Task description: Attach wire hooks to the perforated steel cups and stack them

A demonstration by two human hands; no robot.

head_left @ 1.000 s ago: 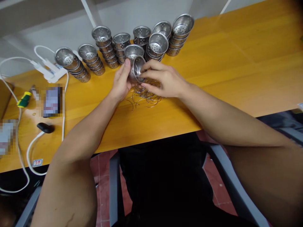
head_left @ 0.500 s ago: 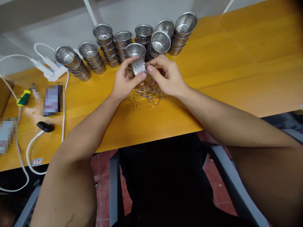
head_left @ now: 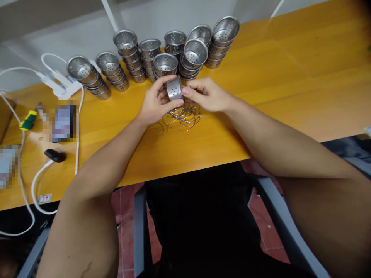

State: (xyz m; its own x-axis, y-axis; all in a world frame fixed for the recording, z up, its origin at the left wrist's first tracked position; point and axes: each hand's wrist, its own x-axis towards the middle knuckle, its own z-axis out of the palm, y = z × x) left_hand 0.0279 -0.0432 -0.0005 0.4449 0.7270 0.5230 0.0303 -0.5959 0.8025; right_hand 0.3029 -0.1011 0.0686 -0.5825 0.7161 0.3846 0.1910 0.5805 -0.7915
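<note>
A small perforated metal cup (head_left: 174,88) lies tilted on its side between my hands, its rim facing right. My left hand (head_left: 158,99) grips it, fingers over the top and thumb along the lower side. At the rim, my right hand (head_left: 204,94) has its thumb and fingers pinched together; whether they hold the rim or a thin wire there is too small to tell. Below the cup, a loose pile of curved metal wires (head_left: 188,119) rests on the wooden table (head_left: 275,88).
Several stacks of perforated metal cups (head_left: 135,61) stand along the back. To the left are a white power strip (head_left: 65,87) with cables, a screwdriver with a yellow-green handle (head_left: 28,120), a blurred phone (head_left: 62,122) and a black oval object (head_left: 55,155).
The cup has come slightly down and to the right and turned, its side now more upright. My right hand has shifted lower at its rim, with the fingers flatter.
</note>
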